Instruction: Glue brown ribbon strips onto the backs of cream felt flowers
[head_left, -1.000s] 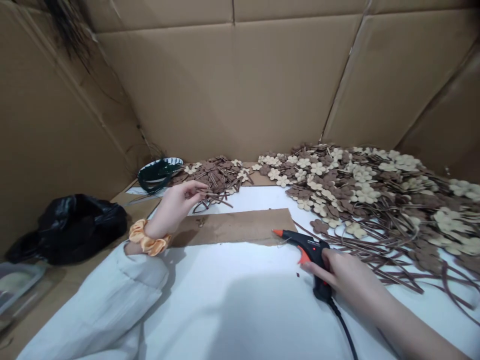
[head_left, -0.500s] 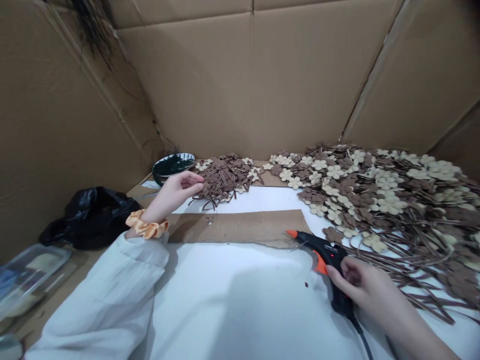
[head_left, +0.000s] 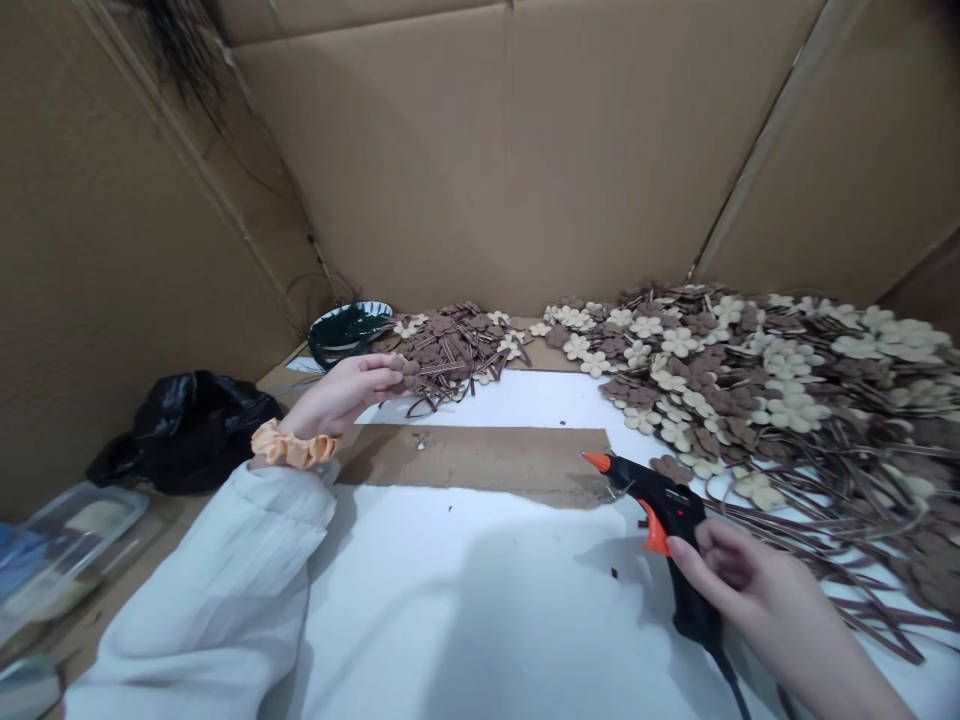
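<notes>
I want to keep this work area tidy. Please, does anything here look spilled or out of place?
Yes, a little. A few tiny dark brown scraps lie loose on the white paper sheet near the black-and-orange hot glue gun, away from the piles. Long brown strips also spread out from the heap at right, over the sheet.

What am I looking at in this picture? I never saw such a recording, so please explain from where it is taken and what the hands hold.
There is no machine here. One camera, worn on a person's head, looks forward and down at their two bare hands. The right hand grips a black glue gun with an orange tip. The left hand, with an orange scrunchie at the wrist, seems to pinch a small brown flower shape. On the white surface lie a cardboard strip, piles of brown and cream flower shapes, and thin brown strips. Further left are a dark green bowl and a black plastic bag.
</notes>
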